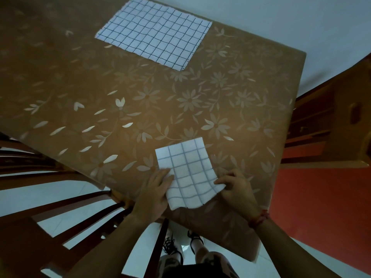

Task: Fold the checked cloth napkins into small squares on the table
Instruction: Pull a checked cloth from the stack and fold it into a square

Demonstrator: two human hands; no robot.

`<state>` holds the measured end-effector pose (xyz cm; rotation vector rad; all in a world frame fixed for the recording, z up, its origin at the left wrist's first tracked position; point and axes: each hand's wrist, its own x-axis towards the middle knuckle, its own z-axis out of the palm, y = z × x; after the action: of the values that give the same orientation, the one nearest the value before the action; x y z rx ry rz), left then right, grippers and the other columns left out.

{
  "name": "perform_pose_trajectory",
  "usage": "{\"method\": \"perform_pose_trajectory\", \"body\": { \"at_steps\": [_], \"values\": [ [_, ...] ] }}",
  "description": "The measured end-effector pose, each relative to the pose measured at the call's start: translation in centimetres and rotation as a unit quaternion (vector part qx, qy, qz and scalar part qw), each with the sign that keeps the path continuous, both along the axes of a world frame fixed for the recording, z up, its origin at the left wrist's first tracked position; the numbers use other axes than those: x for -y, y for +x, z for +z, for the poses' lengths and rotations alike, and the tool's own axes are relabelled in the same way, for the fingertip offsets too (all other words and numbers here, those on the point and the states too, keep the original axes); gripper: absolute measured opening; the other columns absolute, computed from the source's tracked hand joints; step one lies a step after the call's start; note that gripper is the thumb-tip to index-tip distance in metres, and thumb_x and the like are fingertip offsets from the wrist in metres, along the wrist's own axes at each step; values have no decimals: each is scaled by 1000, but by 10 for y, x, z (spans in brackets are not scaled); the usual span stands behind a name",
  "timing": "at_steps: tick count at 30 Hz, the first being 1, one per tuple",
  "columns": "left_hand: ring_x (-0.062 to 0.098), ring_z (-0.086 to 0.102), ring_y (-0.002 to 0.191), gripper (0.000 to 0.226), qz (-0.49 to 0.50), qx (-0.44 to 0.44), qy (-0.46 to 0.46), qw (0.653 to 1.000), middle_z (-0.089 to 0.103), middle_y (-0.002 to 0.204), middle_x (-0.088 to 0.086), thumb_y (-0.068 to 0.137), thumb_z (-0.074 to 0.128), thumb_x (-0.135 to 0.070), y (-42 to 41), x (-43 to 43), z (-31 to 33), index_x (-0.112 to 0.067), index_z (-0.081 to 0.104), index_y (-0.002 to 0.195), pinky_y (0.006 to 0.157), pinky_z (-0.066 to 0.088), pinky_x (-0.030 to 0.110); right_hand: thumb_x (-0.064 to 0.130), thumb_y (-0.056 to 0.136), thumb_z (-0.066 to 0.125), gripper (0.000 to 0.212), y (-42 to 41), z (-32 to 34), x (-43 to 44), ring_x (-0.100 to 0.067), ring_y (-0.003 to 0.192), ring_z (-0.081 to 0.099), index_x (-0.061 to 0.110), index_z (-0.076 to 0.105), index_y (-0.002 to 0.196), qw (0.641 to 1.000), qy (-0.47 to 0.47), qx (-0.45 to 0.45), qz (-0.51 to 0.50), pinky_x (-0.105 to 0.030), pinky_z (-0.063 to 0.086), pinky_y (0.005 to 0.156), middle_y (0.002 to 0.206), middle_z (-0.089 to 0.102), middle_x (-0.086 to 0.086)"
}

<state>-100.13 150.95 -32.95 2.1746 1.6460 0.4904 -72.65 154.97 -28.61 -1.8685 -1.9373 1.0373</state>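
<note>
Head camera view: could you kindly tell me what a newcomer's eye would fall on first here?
The bright folded checked napkin at the near edge of the brown flowered table stands out first, with the left hand resting flat on its left side and the right hand pinching its right edge. Next comes the larger checked napkin, lying spread flat at the table's far side.

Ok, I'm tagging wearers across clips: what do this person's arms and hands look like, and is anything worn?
Both forearms are bare, with no sleeves in view and no gloves. The right hand has a thin red thread band around its wrist. The left hand shows no watch or band; the dim light hides finer detail.
</note>
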Motion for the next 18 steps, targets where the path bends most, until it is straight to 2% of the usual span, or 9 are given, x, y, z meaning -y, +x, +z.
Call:
{"method": "perform_pose_trajectory", "body": {
  "at_steps": [2,5,8,11,14,16,18],
  "values": [
    [25,49,114,47,47,18,17,999,61,120,7,70,71,-13,-3,4,1,-16,58,115,87,48,51,10,71,78,18,-1,2,1,-11,103,51,17,75,88,1000,17,-2,26,-14,40,86,107,56,6],
    [19,54,98,43,77,20,22,997,66,100,1,60,77,-4,-5,9,1,-16,68,100,83,44,40,8,70,76,20,-6,7,-2,-14,108,53,20,72,84,998,33,-21,51,-27,43,90,111,63,5],
    [16,58,90,18,112,33,16,993,70,92,-3,83,62,-26,-5,9,4,-17,72,95,82,40,32,9,76,70,22,-11,9,-9,-11,103,56,26,65,89,997,8,-33,64,-28,47,87,106,65,8],
    [15,59,74,35,162,66,5,984,69,77,0,89,52,-40,-1,5,11,-12,71,82,75,47,32,11,79,69,23,-14,8,-17,-9,97,54,21,65,98,997,-32,-12,75,-25,48,84,101,61,10],
    [14,52,59,38,198,80,-26,977,59,61,2,88,58,-40,-2,-1,14,-9,59,66,58,48,32,19,86,63,14,-18,5,-25,-6,88,57,22,66,99,997,-34,-16,60,-26,51,80,96,62,11],
    [15,51,57,33,208,94,-56,972,57,60,1,88,66,-32,-4,-5,14,-7,59,68,54,48,37,29,89,60,13,-21,3,-30,-4,83,61,24,67,99,998,-42,-23,44,-24,52,75,92,67,11],
    [16,54,59,27,217,104,-73,968,59,62,2,89,67,-26,-5,-9,14,-6,61,72,55,49,37,34,89,59,14,-24,-1,-36,-7,72,61,23,66,91,999,-42,-3,31,-29,54,68,79,67,6]
  ]
}}
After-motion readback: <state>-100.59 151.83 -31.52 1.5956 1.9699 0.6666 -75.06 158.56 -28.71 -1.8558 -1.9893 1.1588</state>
